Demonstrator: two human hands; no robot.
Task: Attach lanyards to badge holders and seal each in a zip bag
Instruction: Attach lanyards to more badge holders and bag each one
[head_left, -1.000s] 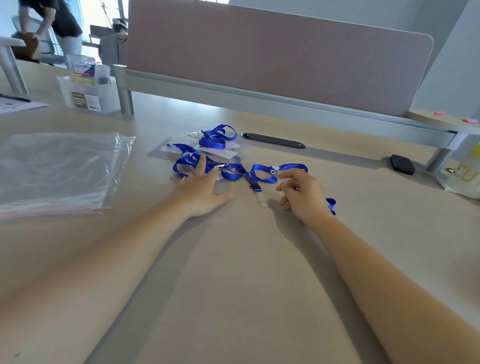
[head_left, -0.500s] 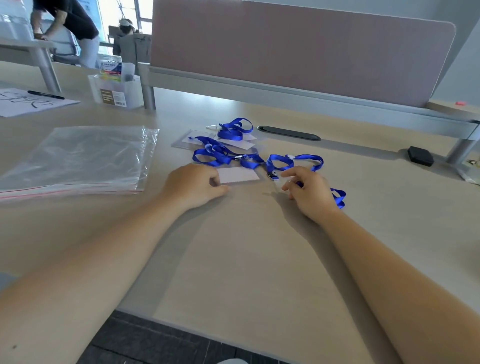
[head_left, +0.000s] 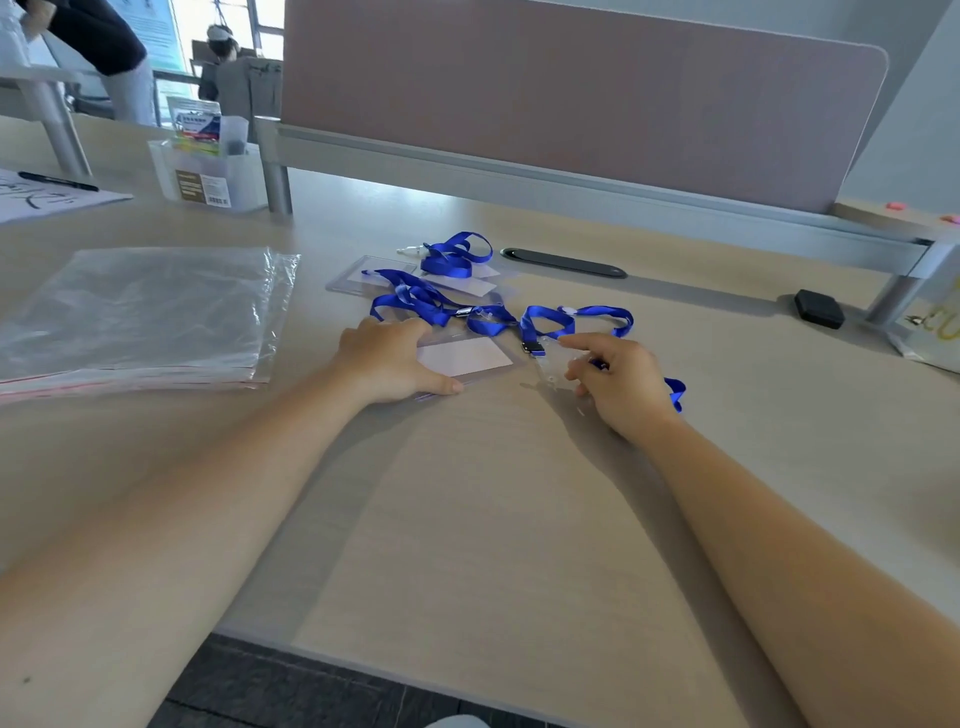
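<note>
Clear badge holder (head_left: 467, 358) with white insert lying flat on the desk, blue lanyards (head_left: 441, 304) tangled just behind it beside further holders (head_left: 371, 273), and a stack of clear zip bags (head_left: 140, 317) flat to the left.
</note>
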